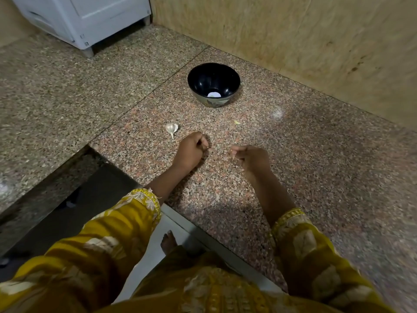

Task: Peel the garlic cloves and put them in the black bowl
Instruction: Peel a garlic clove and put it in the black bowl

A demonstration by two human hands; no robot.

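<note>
Toward the front edge of the surface (304,159), the left hand (191,150) is gripping what seems a clove (206,147); the right hand (250,158) is pinching a skin sliver (232,158). Stripping it fully matters before reaching the bowl (214,83) near the back edge.

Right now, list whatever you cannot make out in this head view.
Head view:
- left hand: curled fingers hide whatever it holds.
- right hand: sliver at its fingertips, too small to name.
- black bowl: white patch at its bottom, clove or glare, unclear.
- pale bit right of the garlic piece: too small, blurred.
</note>
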